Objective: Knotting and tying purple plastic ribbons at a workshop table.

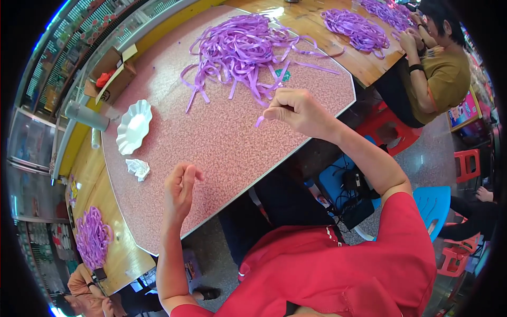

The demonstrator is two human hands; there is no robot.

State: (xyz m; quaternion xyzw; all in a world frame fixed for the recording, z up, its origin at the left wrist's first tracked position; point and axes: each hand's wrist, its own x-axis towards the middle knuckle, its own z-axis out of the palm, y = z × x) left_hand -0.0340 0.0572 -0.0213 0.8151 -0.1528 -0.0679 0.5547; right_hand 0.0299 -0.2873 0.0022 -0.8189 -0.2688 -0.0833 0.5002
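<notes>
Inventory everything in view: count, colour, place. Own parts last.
Table: one, speckled pink, centre
Ribbon pile: one, purple, table's far side
Other ribbon piles: at least three, purple, upper right and lower left
Scalloped dish: one, white, table's left
Crumpled wad: one, white, below dish
Box: one, brown, upper left
Cylinder: one, grey-green, left of dish
Green item: one, kind unclear, beside pile
Stools: several, red, right
Blue seats: two, right
Co-workers: at least two, mustard and orange tops, upper right, lower left
Shirt: one, red, bottom
Left hand: one, bare, above table
Right hand: one, bare, pinching purple ribbon
</notes>
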